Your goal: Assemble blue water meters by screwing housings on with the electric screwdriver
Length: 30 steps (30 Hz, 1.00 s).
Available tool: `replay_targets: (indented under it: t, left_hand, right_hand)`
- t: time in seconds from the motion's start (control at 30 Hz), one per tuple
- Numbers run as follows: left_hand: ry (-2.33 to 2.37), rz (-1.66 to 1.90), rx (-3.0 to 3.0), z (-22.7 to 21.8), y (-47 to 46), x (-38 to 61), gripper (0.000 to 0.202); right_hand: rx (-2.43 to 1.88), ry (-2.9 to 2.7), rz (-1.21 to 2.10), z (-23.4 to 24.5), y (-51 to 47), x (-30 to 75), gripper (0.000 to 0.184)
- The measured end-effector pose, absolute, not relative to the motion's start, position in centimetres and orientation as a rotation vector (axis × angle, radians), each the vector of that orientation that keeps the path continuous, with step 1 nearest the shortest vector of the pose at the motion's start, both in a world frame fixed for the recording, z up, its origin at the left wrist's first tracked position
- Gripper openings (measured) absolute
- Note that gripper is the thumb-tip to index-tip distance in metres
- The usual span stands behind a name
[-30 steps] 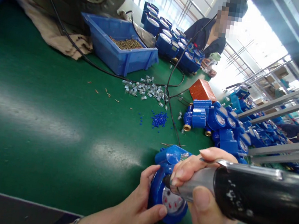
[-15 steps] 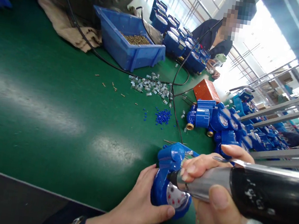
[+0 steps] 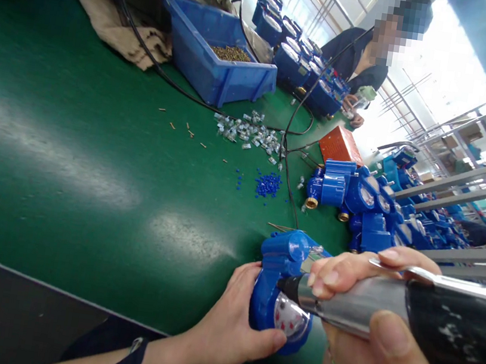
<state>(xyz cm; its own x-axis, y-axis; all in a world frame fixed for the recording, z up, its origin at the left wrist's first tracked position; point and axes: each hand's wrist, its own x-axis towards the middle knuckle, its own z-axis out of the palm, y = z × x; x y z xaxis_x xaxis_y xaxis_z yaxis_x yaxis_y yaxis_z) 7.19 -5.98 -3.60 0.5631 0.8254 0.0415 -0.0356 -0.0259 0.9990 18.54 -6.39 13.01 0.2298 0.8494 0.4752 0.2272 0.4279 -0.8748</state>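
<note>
A blue water meter (image 3: 267, 297) with a round clear dial stands on the green bench near its front edge. Wrapped around its left side is my left hand (image 3: 233, 319), the thumb lying at the dial's lower rim. My right hand (image 3: 384, 334) grips a power screwdriver (image 3: 357, 297) with a silver nose and black body, its fingers over the nose and by the metal lever. The driver's dark tip meets the meter's housing just above the dial; the exact contact point is hidden. Behind the meter lie thin rods (image 3: 280, 227).
A blue bin (image 3: 242, 85) holds many small brass-coloured screws. Clear plastic pieces (image 3: 250, 130) and small blue bits (image 3: 268, 184) lie loose on the bench. A black cable (image 3: 286, 176) runs past them. More blue meters (image 3: 337, 183) and an orange box (image 3: 341, 145) stand right; a co-worker (image 3: 349, 49) sits beyond.
The screwdriver and my right hand have shifted slightly right and towards the camera, the tip staying at the meter. My left hand keeps its hold. The whole view has shifted a little.
</note>
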Motion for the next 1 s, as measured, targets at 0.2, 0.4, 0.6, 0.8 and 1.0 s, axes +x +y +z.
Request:
replay_targets:
  t: [0.2, 0.4, 0.6, 0.8, 1.0]
  left_hand:
    - [0.713, 0.771, 1.421, -3.6, -5.9, 7.2, 0.09]
    - [0.688, 0.786, 1.452, -3.2, -5.5, 7.0, 0.085]
    - [0.679, 0.807, 1.461, -3.1, -5.4, 6.8, 0.088]
    - [0.687, 0.809, 1.462, -3.1, -5.5, 6.8, 0.083]
    - [0.692, 0.794, 1.458, -3.3, -5.6, 7.0, 0.089]
  right_hand:
    - [-1.023, -1.314, 0.646, 13.3, -6.1, 18.7, 0.036]
    - [-1.061, -1.329, 0.624, 13.0, -5.5, 18.3, 0.034]
    - [-1.046, -1.342, 0.662, 13.3, -5.2, 18.2, 0.031]
    - [-1.046, -1.345, 0.666, 13.4, -4.8, 17.7, 0.029]
    - [-1.017, -1.379, 0.7, 13.1, -5.6, 18.5, 0.035]
